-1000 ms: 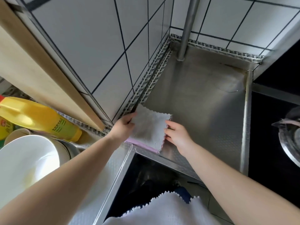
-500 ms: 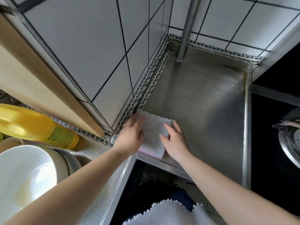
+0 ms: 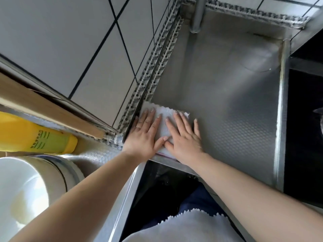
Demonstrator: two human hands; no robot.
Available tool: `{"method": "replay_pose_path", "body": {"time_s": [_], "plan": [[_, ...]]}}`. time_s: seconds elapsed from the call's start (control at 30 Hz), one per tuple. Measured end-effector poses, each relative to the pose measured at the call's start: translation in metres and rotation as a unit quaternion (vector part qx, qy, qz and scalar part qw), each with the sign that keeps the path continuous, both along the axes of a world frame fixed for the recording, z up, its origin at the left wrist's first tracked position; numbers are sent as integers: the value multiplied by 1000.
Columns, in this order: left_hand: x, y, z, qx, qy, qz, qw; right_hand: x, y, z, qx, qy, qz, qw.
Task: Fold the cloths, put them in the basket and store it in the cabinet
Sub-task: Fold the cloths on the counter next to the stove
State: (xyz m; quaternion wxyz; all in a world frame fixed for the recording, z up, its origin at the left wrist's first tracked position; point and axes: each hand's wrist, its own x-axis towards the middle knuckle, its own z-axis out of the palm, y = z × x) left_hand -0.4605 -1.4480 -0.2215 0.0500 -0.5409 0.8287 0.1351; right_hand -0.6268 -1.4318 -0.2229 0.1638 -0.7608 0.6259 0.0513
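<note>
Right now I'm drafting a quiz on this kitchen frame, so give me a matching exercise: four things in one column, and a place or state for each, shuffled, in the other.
Things
1. folded cloth
2. yellow bottle
3. second white cloth
4. metal pole

Places or states
A. standing at the back corner of the steel counter
B. at the bottom edge of the view, scalloped edge up
C. lying on its side at the left
D. pressed flat under the left hand and the right hand

Pairs: 1-D, 2-C, 3-B, 4-A
</note>
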Motion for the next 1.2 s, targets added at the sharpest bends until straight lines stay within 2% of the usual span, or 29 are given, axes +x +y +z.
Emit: {"method": "replay_pose_path", "body": {"time_s": [0.2,0.27,0.33,0.43,0.5,0.6,0.77,0.93,1.0,1.13,1.2], "plan": [[-3,-1,2,26,8,33,999,-5,1,6,28,-45,-17,998],[-6,-4,10,60,41,71,995,-9,5,15,53,-124,-69,989],[-13,-8,20,88,90,131,983,-12,13,21,56,-262,-180,946],[-21,-12,31,122,158,224,954,-12,23,23,79,-424,-330,840],[-20,-17,36,130,220,263,930,-9,23,26,100,-471,-383,789],[-16,-21,45,133,293,299,898,-7,16,26,125,-510,-424,738],[-12,-25,51,174,327,335,866,-3,4,21,174,-571,-515,615],[-11,-18,52,191,367,346,842,-13,5,35,242,-604,-510,562],[-11,-12,51,194,375,337,841,-20,8,39,248,-622,-497,551],[-13,0,51,224,431,317,815,-39,27,43,269,-637,-493,527],[-19,3,49,246,444,288,812,-51,40,47,266,-653,-502,501]]}}
